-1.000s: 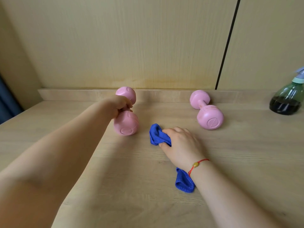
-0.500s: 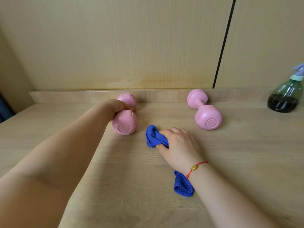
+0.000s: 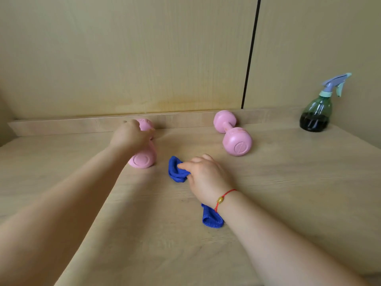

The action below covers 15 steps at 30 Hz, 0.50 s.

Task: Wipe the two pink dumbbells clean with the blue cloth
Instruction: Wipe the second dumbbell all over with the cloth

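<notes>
From the head view, the left hand (image 3: 129, 134) reaches forward to about 11 o'clock and curls down over the bar of the left dumbbell (image 3: 143, 159). Its fingertips are hidden behind the bar, so the grip reads as a wrap rather than a pinch, probably to steady or lift the weight for wiping. That dumbbell lies with one head facing the camera and the other by the low back ledge (image 3: 61, 125). The right hand (image 3: 206, 176), at 12 o'clock and nearer, has its fingers bent and bunches the blue cloth (image 3: 176, 170) against the table (image 3: 288, 182); one end pokes out past the fingertips and the tail trails under the wrist, which wears a red string bracelet (image 3: 224, 196). The cloth sits just beside the held dumbbell but does not touch it. The right dumbbell (image 3: 235, 137) lies free at 1 o'clock. The table is pale wood grain, with matching wall panels (image 3: 144, 58) behind and a spray bottle (image 3: 316, 112) of dark liquid at 2 o'clock.
</notes>
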Each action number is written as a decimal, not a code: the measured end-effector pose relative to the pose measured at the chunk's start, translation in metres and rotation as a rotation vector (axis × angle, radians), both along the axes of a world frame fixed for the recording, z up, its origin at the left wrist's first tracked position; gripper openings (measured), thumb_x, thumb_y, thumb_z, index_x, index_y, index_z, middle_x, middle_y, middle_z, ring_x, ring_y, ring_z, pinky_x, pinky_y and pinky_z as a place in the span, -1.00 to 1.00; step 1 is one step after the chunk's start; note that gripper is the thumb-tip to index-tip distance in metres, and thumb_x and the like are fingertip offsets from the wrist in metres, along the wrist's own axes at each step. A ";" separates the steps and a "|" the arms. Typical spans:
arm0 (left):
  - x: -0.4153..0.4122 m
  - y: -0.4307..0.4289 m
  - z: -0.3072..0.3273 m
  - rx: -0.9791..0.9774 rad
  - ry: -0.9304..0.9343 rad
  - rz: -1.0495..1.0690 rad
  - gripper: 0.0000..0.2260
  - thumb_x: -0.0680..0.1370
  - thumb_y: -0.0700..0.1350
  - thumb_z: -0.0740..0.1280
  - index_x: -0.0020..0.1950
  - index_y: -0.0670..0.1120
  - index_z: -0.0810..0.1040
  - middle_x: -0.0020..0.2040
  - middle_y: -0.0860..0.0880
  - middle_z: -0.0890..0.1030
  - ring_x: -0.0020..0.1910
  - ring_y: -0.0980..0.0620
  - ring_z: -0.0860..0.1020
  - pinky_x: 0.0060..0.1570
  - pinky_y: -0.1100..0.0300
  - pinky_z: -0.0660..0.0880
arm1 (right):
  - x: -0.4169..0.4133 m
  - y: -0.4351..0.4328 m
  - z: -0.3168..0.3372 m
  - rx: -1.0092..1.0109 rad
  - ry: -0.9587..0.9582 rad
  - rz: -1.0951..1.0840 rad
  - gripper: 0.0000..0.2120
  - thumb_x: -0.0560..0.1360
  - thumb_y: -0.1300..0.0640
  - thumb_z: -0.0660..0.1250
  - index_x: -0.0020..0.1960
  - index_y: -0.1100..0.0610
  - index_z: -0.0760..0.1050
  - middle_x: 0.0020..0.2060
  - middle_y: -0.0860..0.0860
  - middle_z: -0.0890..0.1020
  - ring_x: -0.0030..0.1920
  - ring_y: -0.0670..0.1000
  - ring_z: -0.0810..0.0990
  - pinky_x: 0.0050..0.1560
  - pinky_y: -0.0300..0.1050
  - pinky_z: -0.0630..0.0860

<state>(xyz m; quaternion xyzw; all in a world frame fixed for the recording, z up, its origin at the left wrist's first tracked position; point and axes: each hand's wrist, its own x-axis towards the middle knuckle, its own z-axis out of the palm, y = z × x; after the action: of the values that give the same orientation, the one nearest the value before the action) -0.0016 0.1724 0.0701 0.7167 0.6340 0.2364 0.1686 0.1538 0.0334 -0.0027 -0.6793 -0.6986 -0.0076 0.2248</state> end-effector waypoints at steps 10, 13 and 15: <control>0.051 -0.082 -0.013 0.114 -0.128 -0.547 -0.50 0.51 0.06 0.42 0.42 -0.01 0.42 0.31 0.10 0.50 0.25 0.13 0.46 0.11 0.31 0.30 | 0.088 -0.041 0.043 0.147 0.482 -0.223 -0.87 0.35 0.13 0.17 -0.30 0.13 0.47 -0.46 -0.02 0.40 -0.36 0.05 0.34 -0.33 -0.07 0.32; 0.082 -0.084 -0.024 0.028 -0.138 -0.575 -0.38 0.49 0.03 0.46 0.48 -0.07 0.33 0.34 0.03 0.50 0.24 0.04 0.49 0.18 0.21 0.38 | 0.125 -0.053 0.029 0.419 0.930 -0.431 -0.89 0.29 0.22 0.14 -0.37 0.18 0.22 -0.45 -0.03 0.20 -0.34 0.03 0.14 -0.36 -0.09 0.09; 0.104 -0.083 -0.031 -0.002 -0.167 -0.551 -0.30 0.45 0.01 0.50 0.50 -0.10 0.29 0.35 -0.02 0.48 0.29 0.00 0.46 0.23 0.19 0.38 | 0.146 -0.055 0.013 0.484 1.059 -0.575 -0.86 0.30 0.24 0.15 -0.37 0.13 0.20 -0.45 -0.04 0.21 -0.33 0.04 0.14 -0.35 -0.10 0.10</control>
<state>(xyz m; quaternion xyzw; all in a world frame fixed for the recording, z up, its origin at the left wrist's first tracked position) 0.1024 0.0893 0.0386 0.8400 0.3994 0.2391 0.2788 0.2996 -0.0218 0.0100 -0.6813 -0.2620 0.1112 0.6744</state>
